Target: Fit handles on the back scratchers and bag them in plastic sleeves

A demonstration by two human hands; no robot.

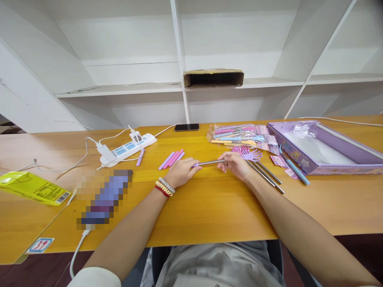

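Left hand clamps the lilac grip of a slim metal rod over the wooden table, while the right hand pinches the rod's other end. Claw-headed back scratchers lie beside the right hand.

A: How is the scene lit?

B: Brightly and fairly evenly. Only soft shadows are cast on the desk, which is paled by glare at far left. Glints are caught on the plastic packets, and a sheen is shown by the metal rod.

A: Is anything distorted or obscured?

B: The outer shelf upright at upper right is slanted, the corner there is darkened, and a device at lower left is covered by coarse pixel blocks.
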